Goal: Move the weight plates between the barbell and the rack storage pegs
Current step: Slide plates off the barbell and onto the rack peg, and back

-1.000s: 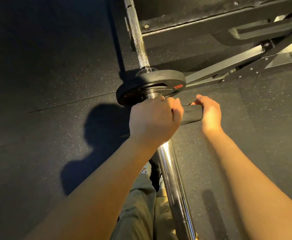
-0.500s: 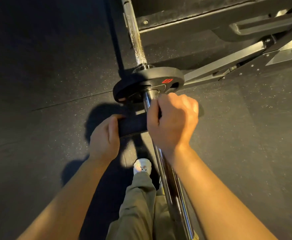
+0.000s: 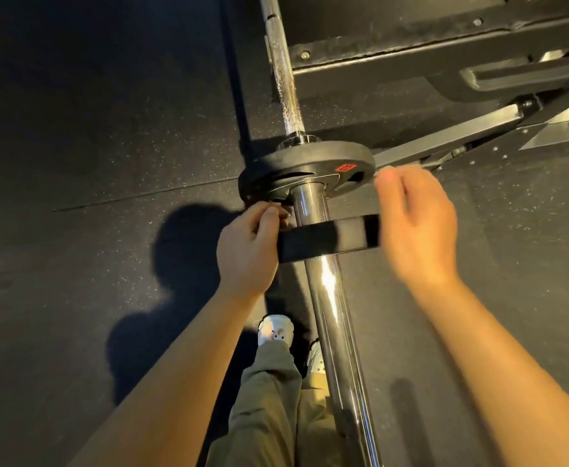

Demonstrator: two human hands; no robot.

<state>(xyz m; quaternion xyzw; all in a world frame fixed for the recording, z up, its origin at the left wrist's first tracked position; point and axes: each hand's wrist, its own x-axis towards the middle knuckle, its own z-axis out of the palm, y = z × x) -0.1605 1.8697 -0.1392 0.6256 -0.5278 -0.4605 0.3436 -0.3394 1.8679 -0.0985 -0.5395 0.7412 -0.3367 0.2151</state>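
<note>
A black round rubber-coated weight plate (image 3: 310,168) sat on the polished chrome sleeve of the barbell (image 3: 330,298), pushed up against the collar where the sleeve met the thinner, scuffed shaft. It bore a small red label (image 3: 345,167) near its right rim; the writing on it was too small to read, and no brand could be made out anywhere else.

Just nearer the camera than the plate, a black flat band-like collar piece (image 3: 326,238) crossed the sleeve from left to right, apart from the plate's face. The left hand (image 3: 247,246) gripped its left end, fingers curled round it and thumb on top. The right hand (image 3: 418,220) was blurred beside the band's right end — its fingers loosely bent and holding nothing, whether it touched the band could not be told.

The sleeve ran from the lower edge of the view up toward the plate, with the shaft carrying on to the upper edge. To the upper right stood the black steel frame of the rack (image 3: 445,45), with bolts along its base and a slanting brace (image 3: 445,138) passing behind the plate.

Below the hands, olive-green trousers (image 3: 269,406) and a white shoe (image 3: 274,328) showed to the left of the sleeve. All of it was over a dark speckled rubber floor (image 3: 90,129), where the person's shadow lay to the left.
</note>
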